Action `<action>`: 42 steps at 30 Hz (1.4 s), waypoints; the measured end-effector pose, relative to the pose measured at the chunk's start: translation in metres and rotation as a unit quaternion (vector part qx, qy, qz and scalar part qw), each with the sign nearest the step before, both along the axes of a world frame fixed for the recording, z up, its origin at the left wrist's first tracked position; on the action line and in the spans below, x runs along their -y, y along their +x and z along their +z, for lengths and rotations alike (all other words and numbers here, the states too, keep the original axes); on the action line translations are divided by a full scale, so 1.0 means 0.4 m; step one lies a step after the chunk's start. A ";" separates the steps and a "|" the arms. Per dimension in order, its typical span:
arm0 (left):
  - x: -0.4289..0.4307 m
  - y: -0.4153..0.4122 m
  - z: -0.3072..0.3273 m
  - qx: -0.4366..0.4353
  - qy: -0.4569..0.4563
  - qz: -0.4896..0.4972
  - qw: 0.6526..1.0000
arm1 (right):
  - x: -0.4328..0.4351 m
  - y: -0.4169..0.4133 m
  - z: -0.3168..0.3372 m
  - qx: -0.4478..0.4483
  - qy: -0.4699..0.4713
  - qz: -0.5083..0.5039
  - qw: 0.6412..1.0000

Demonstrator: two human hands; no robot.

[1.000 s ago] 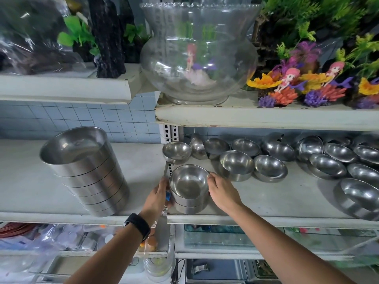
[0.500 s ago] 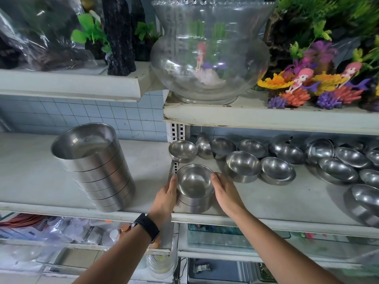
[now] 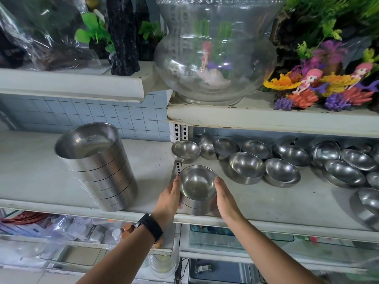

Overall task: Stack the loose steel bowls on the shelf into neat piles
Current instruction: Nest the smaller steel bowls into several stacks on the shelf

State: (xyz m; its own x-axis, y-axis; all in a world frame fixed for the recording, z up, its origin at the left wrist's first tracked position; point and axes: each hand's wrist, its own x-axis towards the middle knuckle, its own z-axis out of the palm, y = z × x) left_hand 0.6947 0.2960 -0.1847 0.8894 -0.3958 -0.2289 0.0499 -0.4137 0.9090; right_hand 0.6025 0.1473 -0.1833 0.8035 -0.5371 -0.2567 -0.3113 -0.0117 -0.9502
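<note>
I have the thumb and fingers of my left hand (image 3: 169, 198) and right hand (image 3: 225, 198) cupped round opposite sides of the short pile of shiny round steel bowls (image 3: 196, 185). It stands right of the tall stack of wide steel bowls (image 3: 102, 173). Loose small steel bowls (image 3: 282, 174) lie farther right of that stack.

Small upright pile of steel bowls (image 3: 198, 187), perhaps three, at shelf (image 3: 266, 201) front; loose bowls (image 3: 282, 174) rightward.

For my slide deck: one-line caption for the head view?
Left hand and right hand hold a short bowl stack on the shelf.
</note>
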 end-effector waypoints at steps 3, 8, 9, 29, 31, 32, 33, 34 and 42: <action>-0.002 -0.002 0.001 -0.002 0.008 0.002 1.000 | -0.005 -0.002 0.005 -0.010 0.002 -0.008 1.000; -0.005 -0.004 0.005 -0.001 0.015 0.009 1.000 | -0.010 -0.006 0.003 -0.015 -0.007 -0.003 1.000; -0.006 -0.004 0.002 -0.001 0.019 0.009 1.000 | -0.011 -0.008 0.004 -0.019 -0.011 -0.002 1.000; -0.014 0.008 -0.020 0.004 -0.013 0.005 1.000 | -0.006 -0.019 0.020 -0.049 -0.036 0.024 0.998; -0.011 0.013 -0.028 0.001 -0.012 0.005 1.000 | -0.008 -0.017 0.022 -0.050 -0.037 0.025 0.998; -0.011 0.016 -0.032 0.000 -0.010 0.003 1.000 | -0.008 -0.018 0.022 -0.051 -0.039 0.025 0.998; -0.014 0.019 -0.034 0.000 -0.012 0.001 1.000 | -0.009 -0.019 0.022 -0.051 -0.040 0.027 0.998; -0.017 0.025 -0.039 0.000 -0.016 -0.002 1.000 | -0.009 -0.021 0.024 -0.050 -0.043 0.029 0.997; -0.030 0.050 -0.030 0.035 0.063 -0.069 0.995 | 0.006 -0.028 0.030 -0.067 -0.075 0.056 0.993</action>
State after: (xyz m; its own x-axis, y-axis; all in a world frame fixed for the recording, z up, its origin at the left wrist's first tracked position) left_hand 0.7145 0.3082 -0.1968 0.8437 -0.4879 -0.2237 -0.0776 -0.5232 0.8487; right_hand 0.5913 0.1451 -0.1714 0.8245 -0.4864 -0.2892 -0.4234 -0.1911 -0.8856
